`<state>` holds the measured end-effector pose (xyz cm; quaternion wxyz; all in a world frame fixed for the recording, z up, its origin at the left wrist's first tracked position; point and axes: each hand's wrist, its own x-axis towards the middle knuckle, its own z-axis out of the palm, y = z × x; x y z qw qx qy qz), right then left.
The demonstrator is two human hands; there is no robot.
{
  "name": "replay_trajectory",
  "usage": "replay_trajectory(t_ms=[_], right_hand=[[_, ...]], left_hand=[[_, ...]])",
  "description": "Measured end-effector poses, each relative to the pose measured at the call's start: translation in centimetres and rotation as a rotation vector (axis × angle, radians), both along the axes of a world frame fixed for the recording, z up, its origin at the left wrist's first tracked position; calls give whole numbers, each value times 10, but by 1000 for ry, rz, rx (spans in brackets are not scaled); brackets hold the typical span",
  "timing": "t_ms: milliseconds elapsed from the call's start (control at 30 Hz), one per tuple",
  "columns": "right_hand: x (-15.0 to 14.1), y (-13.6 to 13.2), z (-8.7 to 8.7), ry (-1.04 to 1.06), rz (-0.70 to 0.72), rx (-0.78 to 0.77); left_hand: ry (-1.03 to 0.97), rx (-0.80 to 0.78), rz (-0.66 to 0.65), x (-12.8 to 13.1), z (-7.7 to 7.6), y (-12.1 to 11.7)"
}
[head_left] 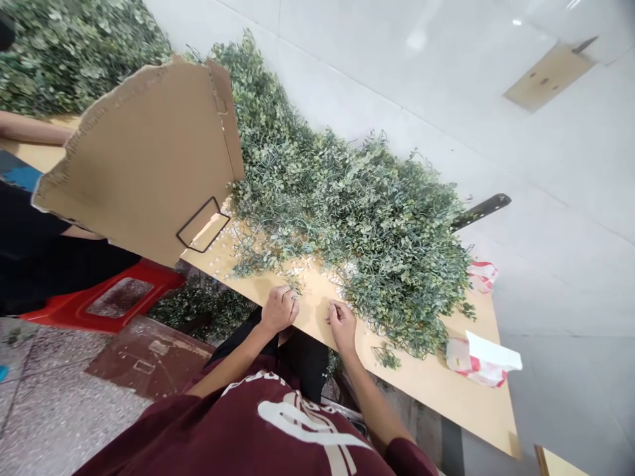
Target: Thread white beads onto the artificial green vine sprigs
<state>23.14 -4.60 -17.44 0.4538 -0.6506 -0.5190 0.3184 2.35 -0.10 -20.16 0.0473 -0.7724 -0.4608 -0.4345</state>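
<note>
We see a long pale wooden tabletop [436, 390] with a big heap of grey-green leafy vines [357, 225] still piled along its far side, and small white bits [292, 268] scattered toward its near edge. At that edge, our left hand [280, 309] is curled closed and our right hand [342, 325] pinches; whether either holds anything, we cannot tell.

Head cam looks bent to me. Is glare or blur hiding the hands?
Head view: wide-angle warping tilts the whole scene, leaving the table aslant; glare sits on the pale wall at top; the left hand and right hand look sharp and free of glare.
</note>
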Motion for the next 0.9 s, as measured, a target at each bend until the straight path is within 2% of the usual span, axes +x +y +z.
replay_trajectory(t_ms=[167, 400, 633, 900], right_hand=[[-2, 1, -1, 30, -10, 5], [-1, 1, -1, -29, -20, 44], [-4, 1, 1, -47, -16, 31], [-4, 0, 7, -66, -5, 14]], left_hand=[[12, -89, -37, 1, 6, 0], [34, -174, 77, 4, 14, 1], [167, -359, 121, 6, 21, 2], [250, -383, 154, 8, 28, 3]])
